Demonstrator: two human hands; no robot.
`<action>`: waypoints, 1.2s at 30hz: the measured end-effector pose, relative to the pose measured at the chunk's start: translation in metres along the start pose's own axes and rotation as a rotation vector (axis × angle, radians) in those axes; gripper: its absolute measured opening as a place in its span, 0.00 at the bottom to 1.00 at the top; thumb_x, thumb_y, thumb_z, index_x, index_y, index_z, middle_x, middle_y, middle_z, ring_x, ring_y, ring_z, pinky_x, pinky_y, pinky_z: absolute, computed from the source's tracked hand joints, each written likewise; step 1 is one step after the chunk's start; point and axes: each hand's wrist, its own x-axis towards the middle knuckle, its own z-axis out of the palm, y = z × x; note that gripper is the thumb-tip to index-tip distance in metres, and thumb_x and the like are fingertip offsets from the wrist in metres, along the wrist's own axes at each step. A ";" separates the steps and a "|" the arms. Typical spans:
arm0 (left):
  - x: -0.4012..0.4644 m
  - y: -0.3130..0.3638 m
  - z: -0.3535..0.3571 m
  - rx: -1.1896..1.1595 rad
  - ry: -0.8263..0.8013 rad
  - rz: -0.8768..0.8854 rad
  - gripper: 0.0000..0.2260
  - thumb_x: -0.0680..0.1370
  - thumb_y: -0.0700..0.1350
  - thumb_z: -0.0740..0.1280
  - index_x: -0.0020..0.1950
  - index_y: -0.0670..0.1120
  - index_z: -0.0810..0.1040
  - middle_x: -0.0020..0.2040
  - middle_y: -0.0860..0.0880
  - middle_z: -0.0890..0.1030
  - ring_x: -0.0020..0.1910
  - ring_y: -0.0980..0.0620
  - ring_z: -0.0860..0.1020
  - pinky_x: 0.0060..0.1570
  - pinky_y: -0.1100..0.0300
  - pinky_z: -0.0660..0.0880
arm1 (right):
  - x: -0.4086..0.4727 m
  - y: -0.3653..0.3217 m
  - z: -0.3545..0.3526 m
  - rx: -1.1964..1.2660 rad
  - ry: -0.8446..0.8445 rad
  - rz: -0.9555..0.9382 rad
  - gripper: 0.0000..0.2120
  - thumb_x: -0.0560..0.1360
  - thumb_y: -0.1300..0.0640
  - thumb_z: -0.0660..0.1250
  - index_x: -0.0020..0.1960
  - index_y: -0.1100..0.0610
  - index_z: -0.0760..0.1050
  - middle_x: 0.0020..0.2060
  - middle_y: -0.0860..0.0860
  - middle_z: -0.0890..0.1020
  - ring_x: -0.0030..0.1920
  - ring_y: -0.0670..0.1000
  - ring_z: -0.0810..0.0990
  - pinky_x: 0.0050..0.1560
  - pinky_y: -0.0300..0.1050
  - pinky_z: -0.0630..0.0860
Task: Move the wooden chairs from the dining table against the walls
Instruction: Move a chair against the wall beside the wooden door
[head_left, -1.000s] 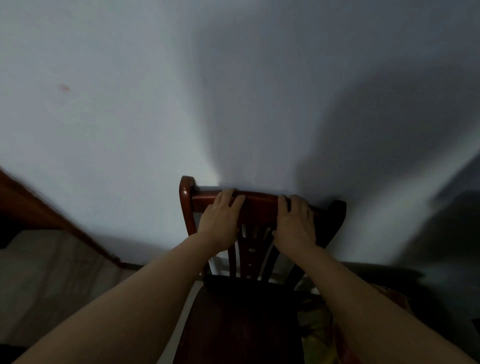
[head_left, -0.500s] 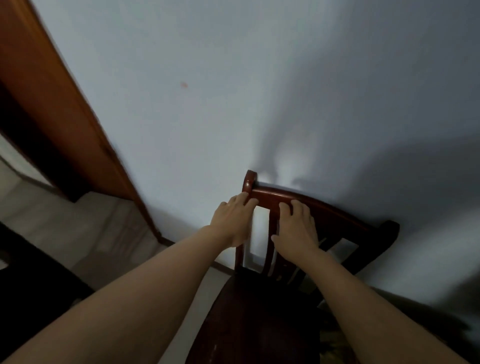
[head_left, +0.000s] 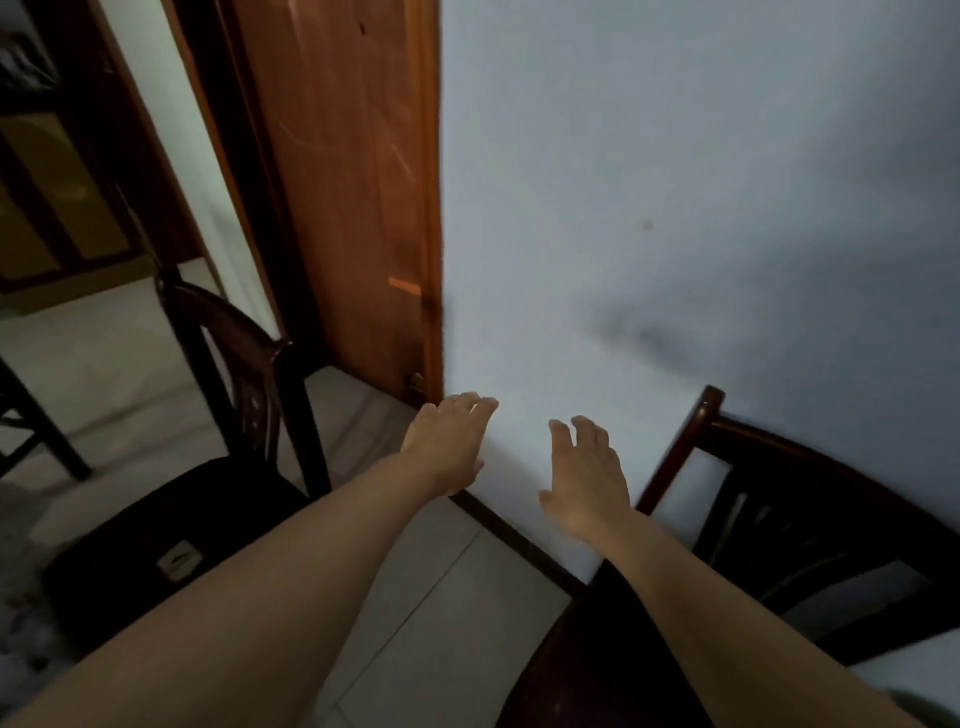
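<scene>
- The chair (head_left: 810, 499) by the wall is dark, shiny wood.
- The other chair (head_left: 234, 364) is dark wood too.
- The door frame (head_left: 353, 182) is smooth brown wood.
- The wall (head_left: 675, 182) looks flat and matt.
- The floor (head_left: 431, 597) has smooth pale tiles.

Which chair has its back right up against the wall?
The chair on the right, under the right hand; its backrest meets the pale wall. The left chair stands by the doorway.

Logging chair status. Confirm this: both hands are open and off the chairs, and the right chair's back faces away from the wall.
Wrong on the last point. The head view shows the right chair backed against the wall. Both the left hand and right hand are open, touching neither chair.
</scene>
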 end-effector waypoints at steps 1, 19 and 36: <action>-0.013 -0.021 -0.005 0.003 -0.001 -0.021 0.32 0.75 0.46 0.68 0.74 0.47 0.55 0.75 0.45 0.61 0.72 0.44 0.61 0.68 0.49 0.62 | 0.000 -0.023 0.005 -0.005 -0.011 -0.025 0.40 0.71 0.53 0.71 0.74 0.56 0.51 0.74 0.58 0.54 0.74 0.58 0.53 0.71 0.50 0.58; -0.121 -0.273 -0.053 -0.038 0.070 -0.344 0.29 0.73 0.45 0.68 0.72 0.48 0.60 0.70 0.46 0.66 0.67 0.44 0.67 0.64 0.49 0.65 | 0.063 -0.295 0.033 -0.007 0.016 -0.347 0.38 0.68 0.49 0.73 0.70 0.54 0.56 0.69 0.57 0.61 0.71 0.60 0.58 0.70 0.53 0.61; 0.065 -0.435 -0.030 0.065 -0.024 -0.342 0.37 0.70 0.38 0.70 0.74 0.47 0.56 0.75 0.46 0.59 0.73 0.45 0.60 0.68 0.47 0.63 | 0.287 -0.398 0.097 0.139 -0.152 -0.285 0.38 0.71 0.51 0.71 0.73 0.57 0.53 0.67 0.59 0.65 0.66 0.59 0.66 0.63 0.52 0.68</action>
